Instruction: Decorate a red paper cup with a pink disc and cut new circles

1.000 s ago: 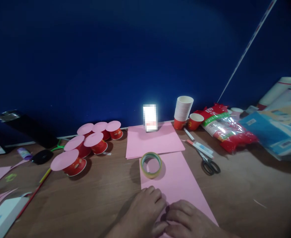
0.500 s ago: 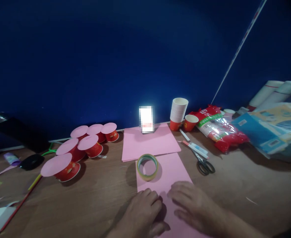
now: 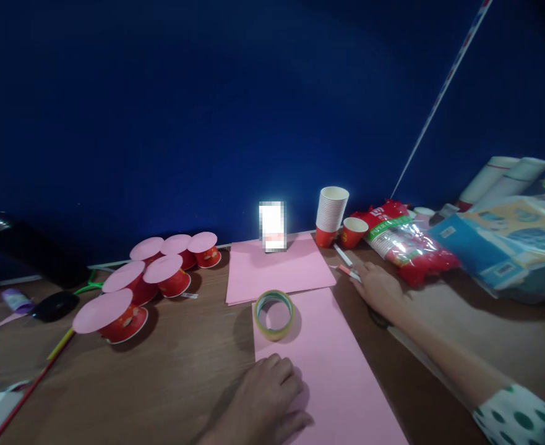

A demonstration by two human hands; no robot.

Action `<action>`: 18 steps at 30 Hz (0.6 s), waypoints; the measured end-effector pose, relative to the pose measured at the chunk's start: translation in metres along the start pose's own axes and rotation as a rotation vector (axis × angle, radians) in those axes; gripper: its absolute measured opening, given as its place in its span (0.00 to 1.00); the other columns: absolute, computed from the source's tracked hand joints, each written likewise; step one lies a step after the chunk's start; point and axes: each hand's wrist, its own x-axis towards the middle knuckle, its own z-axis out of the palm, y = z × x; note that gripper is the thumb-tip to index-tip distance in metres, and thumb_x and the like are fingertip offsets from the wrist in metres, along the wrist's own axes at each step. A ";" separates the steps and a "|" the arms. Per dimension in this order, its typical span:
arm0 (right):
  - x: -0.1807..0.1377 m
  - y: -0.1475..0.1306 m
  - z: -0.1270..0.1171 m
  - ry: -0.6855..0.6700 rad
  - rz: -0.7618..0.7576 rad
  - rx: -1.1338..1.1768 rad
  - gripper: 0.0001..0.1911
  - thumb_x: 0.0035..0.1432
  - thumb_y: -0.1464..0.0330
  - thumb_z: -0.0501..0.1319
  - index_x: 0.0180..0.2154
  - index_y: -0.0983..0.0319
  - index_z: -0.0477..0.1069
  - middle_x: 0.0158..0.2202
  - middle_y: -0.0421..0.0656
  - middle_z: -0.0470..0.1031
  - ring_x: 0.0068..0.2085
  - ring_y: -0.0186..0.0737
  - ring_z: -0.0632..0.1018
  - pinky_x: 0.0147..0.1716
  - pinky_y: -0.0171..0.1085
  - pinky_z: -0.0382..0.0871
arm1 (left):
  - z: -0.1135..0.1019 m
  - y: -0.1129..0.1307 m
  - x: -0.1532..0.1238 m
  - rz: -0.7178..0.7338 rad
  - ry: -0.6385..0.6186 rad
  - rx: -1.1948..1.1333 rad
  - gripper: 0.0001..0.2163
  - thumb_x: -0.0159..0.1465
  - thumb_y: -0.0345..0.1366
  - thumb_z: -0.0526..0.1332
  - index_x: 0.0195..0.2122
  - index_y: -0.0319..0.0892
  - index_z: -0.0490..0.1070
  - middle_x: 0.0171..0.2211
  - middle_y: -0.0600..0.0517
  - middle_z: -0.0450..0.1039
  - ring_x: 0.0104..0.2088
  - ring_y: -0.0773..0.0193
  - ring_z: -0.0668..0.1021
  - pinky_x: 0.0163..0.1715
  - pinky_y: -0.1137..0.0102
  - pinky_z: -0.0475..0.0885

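My left hand (image 3: 263, 403) rests at the near left edge of a long pink paper sheet (image 3: 341, 383), fingers loosely bent and lying on it, holding nothing. A roll of yellowish tape (image 3: 273, 314) sits on the sheet's far left corner. My right hand (image 3: 378, 286) is stretched out to the right of the sheet, its fingertips on the red-and-white pens (image 3: 346, 269). Nothing is closed in the fingers. Under that hand the black scissors (image 3: 377, 321) are mostly hidden.
A stack of pink paper (image 3: 279, 272) lies behind the sheet, a lit phone (image 3: 272, 225) propped on it. White cups (image 3: 331, 213), a red cup (image 3: 353, 232) and a bagged cup sleeve (image 3: 406, 244) stand at the right. Upturned red cups with pink discs (image 3: 137, 284) crowd the left.
My right hand left the pink sheet and reached right and away to the pens, covering the scissors. My left hand stayed on the sheet's edge. The view drifted slightly.
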 end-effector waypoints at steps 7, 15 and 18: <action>0.007 -0.012 0.004 -0.035 0.015 -0.078 0.15 0.66 0.64 0.51 0.44 0.63 0.72 0.43 0.53 0.74 0.41 0.49 0.75 0.29 0.37 0.65 | -0.001 0.001 0.001 0.001 -0.006 0.016 0.14 0.57 0.48 0.66 0.34 0.45 0.65 0.37 0.55 0.70 0.36 0.62 0.69 0.33 0.68 0.61; 0.002 -0.031 -0.030 0.049 0.017 0.065 0.20 0.67 0.60 0.46 0.44 0.65 0.70 0.44 0.56 0.74 0.44 0.53 0.74 0.35 0.41 0.65 | 0.004 -0.001 0.001 0.016 0.103 -0.004 0.11 0.58 0.45 0.65 0.30 0.43 0.68 0.33 0.52 0.71 0.34 0.61 0.71 0.32 0.68 0.62; -0.019 -0.054 -0.059 0.072 -0.013 0.325 0.16 0.67 0.59 0.47 0.41 0.60 0.69 0.37 0.47 0.75 0.38 0.44 0.75 0.34 0.38 0.65 | -0.004 0.004 0.000 0.032 0.213 -0.197 0.07 0.62 0.41 0.61 0.33 0.43 0.71 0.32 0.51 0.73 0.33 0.62 0.72 0.33 0.69 0.64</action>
